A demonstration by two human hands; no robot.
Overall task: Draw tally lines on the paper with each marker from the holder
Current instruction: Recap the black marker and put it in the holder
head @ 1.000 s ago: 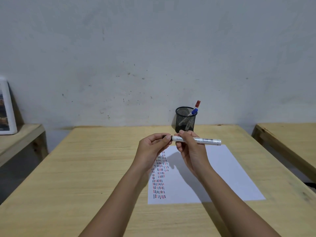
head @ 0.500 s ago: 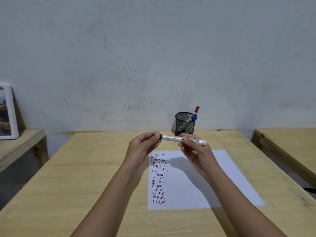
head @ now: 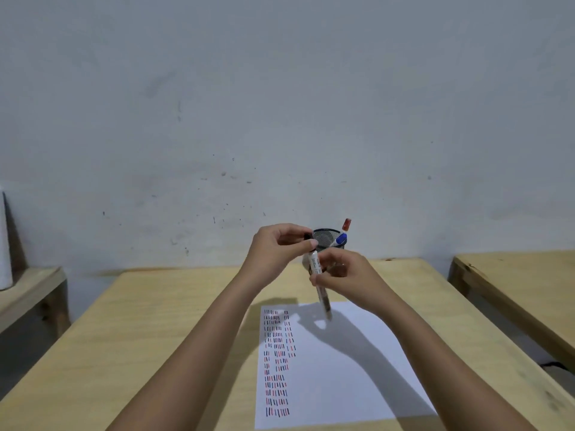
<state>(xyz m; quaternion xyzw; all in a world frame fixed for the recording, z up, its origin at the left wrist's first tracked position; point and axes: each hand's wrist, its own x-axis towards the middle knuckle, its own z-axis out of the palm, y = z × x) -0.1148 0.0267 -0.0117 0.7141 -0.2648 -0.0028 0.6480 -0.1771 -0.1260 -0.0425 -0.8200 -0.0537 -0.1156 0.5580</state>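
Marker (head: 317, 275) upright between left hand (head: 277, 250) and right hand (head: 345, 275)

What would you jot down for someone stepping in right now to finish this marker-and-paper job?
Left hand: pinching a small black cap at its fingertips.
Right hand: holding the white-barrelled marker, tilted steeply above the white sheet of paper; whether its tip is bare is too blurred to tell.
Black mesh holder: at the far edge of the wooden table, with a blue-capped marker and a red-capped marker inside.
Done: rows of black, red and blue tallies down the paper's left side.
Left: draw with this marker, return it, use the others.
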